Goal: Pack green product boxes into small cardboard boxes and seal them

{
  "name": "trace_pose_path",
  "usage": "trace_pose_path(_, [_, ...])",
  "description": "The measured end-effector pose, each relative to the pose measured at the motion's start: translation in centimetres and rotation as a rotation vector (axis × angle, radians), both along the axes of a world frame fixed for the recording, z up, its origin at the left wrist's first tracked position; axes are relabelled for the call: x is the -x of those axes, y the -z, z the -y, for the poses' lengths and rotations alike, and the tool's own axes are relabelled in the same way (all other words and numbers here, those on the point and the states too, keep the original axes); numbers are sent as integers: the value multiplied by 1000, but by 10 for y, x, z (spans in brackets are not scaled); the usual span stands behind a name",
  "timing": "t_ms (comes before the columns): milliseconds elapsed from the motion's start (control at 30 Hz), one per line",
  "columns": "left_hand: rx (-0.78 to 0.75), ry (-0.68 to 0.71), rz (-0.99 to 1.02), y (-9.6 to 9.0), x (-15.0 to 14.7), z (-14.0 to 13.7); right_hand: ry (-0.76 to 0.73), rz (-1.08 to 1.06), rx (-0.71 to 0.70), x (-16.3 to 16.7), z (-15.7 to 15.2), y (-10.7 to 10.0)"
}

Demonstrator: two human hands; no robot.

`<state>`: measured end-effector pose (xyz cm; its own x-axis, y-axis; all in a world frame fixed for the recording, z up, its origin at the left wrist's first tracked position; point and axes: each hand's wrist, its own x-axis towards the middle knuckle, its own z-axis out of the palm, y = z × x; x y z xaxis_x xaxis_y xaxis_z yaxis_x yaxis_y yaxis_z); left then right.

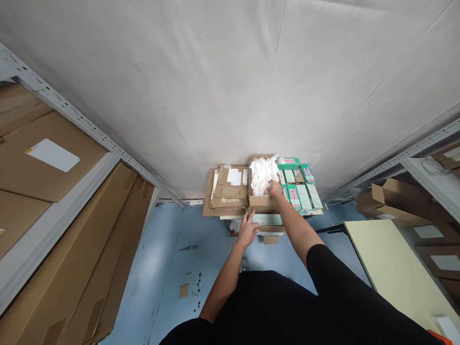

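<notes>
An open cardboard box is crammed with thin white packets, too small to make out in detail. My right hand reaches over its near side, fingers closed at the edge of the packets. At the front left corner, my left hand rests with fingers apart against a lower carton. That carton, with a pale green box in it, sits in front of the full one. To the right stand several green and white boxes, some with pink panels. Flattened cardboard lies stacked on the left.
Metal shelving with large cardboard cartons runs along the left. On the right are a pale yellow table and shelved open cartons. A grey sheeted wall rises behind. A cardboard scrap lies on the blue floor.
</notes>
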<state>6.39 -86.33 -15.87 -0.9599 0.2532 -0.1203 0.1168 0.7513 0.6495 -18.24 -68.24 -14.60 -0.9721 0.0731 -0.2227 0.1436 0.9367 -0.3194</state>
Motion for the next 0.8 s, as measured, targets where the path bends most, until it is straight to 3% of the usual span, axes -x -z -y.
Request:
trace_pose_path(233, [9, -3, 13, -1, 1, -1, -40, 34, -50, -2, 7, -3])
trace_pose_path(467, [-10, 0, -2, 1, -1, -3, 16, -15, -54, -3, 17, -8])
trace_pose_path(600, [7, -10, -5, 1, -3, -3, 66, -197, 45, -13, 5, -20])
trace_pose_path(800, [1, -25, -28, 4, 4, -9, 76, -487, 326, -28, -25, -49])
